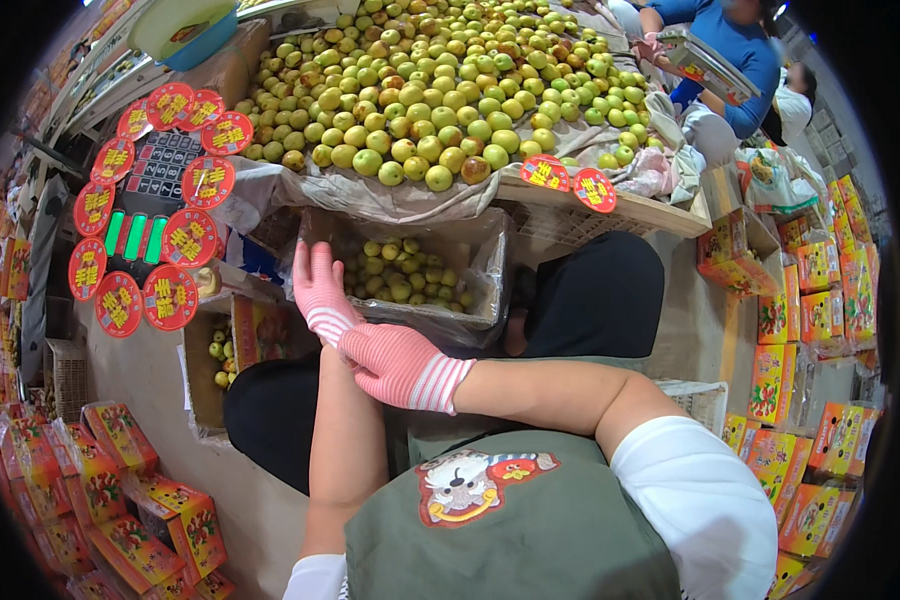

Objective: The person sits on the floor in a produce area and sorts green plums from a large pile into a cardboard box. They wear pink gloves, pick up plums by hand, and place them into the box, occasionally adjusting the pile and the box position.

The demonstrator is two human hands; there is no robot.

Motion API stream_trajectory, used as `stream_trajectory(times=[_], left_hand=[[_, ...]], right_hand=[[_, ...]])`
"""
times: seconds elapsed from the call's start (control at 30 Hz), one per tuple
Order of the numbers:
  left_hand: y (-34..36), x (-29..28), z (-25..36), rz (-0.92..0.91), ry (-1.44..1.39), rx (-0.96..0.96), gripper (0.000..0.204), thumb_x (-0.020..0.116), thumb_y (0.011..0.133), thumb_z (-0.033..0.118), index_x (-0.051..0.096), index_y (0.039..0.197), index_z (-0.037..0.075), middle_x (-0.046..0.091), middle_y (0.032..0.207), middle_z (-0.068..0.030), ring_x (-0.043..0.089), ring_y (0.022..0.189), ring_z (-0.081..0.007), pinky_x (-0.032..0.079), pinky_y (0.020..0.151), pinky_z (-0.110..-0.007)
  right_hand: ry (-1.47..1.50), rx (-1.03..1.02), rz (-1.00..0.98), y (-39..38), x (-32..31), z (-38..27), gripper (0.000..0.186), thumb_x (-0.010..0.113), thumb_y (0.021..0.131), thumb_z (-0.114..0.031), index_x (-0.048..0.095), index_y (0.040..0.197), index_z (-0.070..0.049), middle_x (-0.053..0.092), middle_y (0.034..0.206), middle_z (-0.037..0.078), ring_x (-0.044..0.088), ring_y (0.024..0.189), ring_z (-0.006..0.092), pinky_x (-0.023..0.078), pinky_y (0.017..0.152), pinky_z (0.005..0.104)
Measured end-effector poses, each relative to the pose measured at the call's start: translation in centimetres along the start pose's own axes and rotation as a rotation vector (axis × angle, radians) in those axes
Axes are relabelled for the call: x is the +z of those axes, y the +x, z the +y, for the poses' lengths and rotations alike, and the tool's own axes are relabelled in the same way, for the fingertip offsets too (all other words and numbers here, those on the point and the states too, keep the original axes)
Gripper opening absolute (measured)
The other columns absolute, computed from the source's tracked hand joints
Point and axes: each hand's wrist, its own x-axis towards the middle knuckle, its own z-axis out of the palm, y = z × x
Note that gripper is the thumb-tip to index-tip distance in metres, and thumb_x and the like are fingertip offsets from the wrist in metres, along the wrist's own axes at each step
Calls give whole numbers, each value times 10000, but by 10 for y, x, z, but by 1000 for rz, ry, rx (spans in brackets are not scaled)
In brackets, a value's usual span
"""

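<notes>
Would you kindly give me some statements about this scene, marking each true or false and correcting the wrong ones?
1. The right grip, a hand in a pink-and-white striped knit glove, touches the left grip, a hand gloved alike, near its wrist. True.
2. Only the right grip is gloved. False: both are.
3. The open, plastic-lined rectangular brown box contains small round green fruit. True.
4. The person in a blue top is at the upper left. False: that person is at the upper right.
5. Round red signs with yellow markings surround the black keypad panel with green displays. True.
</notes>
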Motion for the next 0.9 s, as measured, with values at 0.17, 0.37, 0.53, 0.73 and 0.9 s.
stream_trajectory(times=[0.17, 0.37, 0.53, 0.73, 0.9], left_hand=[[-7, 17, 42, 41, -185, -365, 1138, 351, 750, 946, -80, 1598, 323, -59, 1684, -74, -37, 1508, -492, 45, 1165, -656], [-6, 19, 51, -61, -512, -260, 1050, 332, 808, 899, -43, 1601, 321, 12, 1677, -101, 85, 1492, -484, 70, 1153, -701], [4, 10, 44, -277, -890, -194, 812, 292, 871, 845, 516, 1441, 312, 306, 1614, 8, 167, 1452, -492, 70, 1141, -715], [14, 23, 48, -88, -380, 55, 744, 291, 933, 760, 350, 1528, 317, 233, 1649, 24, 292, 1435, -430, 158, 1142, -677], [11, 28, 31, -189, 217, -122, 778, 525, 1010, 442, 58, 1610, 281, 236, 1622, -161, 662, 1065, -303, 539, 877, -386]], right_hand=[[-107, 42, 137, 22, -1, 15, 225, 633, 858, -177, 566, 1037, -59, 603, 996, 198, 619, 880, 416, 526, 767, 472], [-97, 269, 111, 39, -9, 43, 172, 593, 889, -197, 545, 997, -72, 668, 952, 189, 649, 879, 410, 536, 752, 475], [-371, 501, -474, 48, -9, 42, 238, 541, 914, -272, 651, 983, -73, 706, 958, 222, 668, 906, 419, 542, 783, 486], [-234, 381, -674, 17, -21, -12, 252, 526, 896, -270, 662, 1002, -87, 693, 850, 217, 664, 828, 433, 538, 764, 511], [-224, 278, -671, 25, -43, 11, 228, 531, 885, -273, 665, 953, -101, 699, 856, 194, 671, 818, 407, 541, 744, 505]])
